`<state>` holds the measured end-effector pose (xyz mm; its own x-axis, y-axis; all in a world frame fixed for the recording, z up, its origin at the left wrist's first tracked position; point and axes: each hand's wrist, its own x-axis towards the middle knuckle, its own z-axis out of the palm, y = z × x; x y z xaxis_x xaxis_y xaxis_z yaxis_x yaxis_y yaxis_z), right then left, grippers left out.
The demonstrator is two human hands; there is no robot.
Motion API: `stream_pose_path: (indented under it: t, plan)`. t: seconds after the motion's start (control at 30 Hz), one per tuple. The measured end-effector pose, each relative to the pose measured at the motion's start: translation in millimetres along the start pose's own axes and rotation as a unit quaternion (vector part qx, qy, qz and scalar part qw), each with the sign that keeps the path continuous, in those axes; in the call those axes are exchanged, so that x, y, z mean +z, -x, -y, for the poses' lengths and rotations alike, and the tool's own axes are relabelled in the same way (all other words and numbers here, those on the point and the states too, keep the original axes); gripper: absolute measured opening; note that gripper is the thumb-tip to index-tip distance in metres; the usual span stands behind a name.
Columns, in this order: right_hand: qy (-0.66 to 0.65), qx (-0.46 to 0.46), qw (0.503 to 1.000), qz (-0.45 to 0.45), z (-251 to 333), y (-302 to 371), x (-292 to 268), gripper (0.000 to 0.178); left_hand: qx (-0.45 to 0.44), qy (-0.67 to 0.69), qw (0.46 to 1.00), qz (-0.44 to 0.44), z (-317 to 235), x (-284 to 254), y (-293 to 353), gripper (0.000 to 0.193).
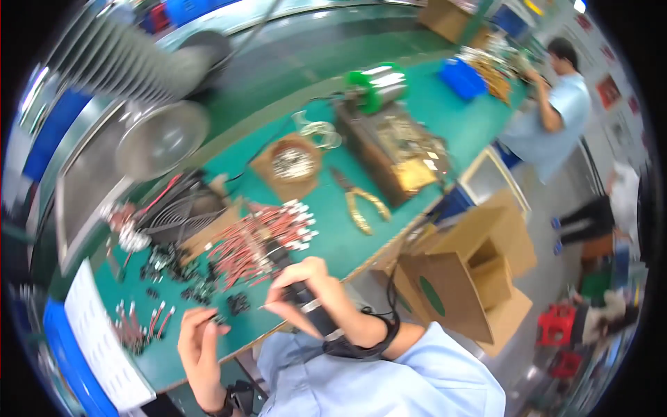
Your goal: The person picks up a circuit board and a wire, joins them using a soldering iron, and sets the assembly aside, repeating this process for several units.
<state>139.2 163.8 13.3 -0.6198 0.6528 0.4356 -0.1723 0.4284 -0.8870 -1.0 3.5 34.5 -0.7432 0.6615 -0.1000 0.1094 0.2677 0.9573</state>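
My right hand is closed round the black handle of what looks like a soldering iron, whose blurred front end points away over red wires. My left hand is near the table's front edge, its fingers pinching a small dark part. Just beyond my hands lies a heap of red wires with white connectors. A cluster of small black parts sits between my hands, and more black parts are farther left. Several short red wires lie left of my left hand.
Yellow-handled pliers, a tray of small metal pieces and a green spool of wire stand on the green table. A fume hose hangs at left. Cardboard boxes stand at right; a person works beyond.
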Motion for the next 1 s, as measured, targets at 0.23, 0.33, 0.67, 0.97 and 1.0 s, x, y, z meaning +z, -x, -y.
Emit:
stream_pose_path:
  t: [0.23,0.33,0.67,0.97,1.0]
  plan:
    - [-0.172,0.086,0.978,0.078,7.9,-7.2,2.1,0.044,-0.045,0.279,0.945,0.167,-20.2,8.3,-11.2,0.018]
    - [-0.179,0.084,0.976,0.090,11.7,-8.7,4.6,0.044,-0.090,0.322,0.923,0.192,-22.8,13.8,-10.3,0.018]
    - [-0.200,0.118,0.957,0.171,23.4,-10.3,12.0,0.044,-0.115,0.498,0.835,0.206,3.5,26.6,-1.8,0.019]
    - [-0.092,0.040,0.983,0.152,31.8,-15.1,17.6,0.045,-0.102,0.472,0.851,0.204,7.5,24.7,3.9,0.022]
    - [-0.082,0.036,0.985,0.150,32.2,-15.1,16.9,0.044,-0.104,0.471,0.851,0.205,6.8,25.5,3.7,0.022]
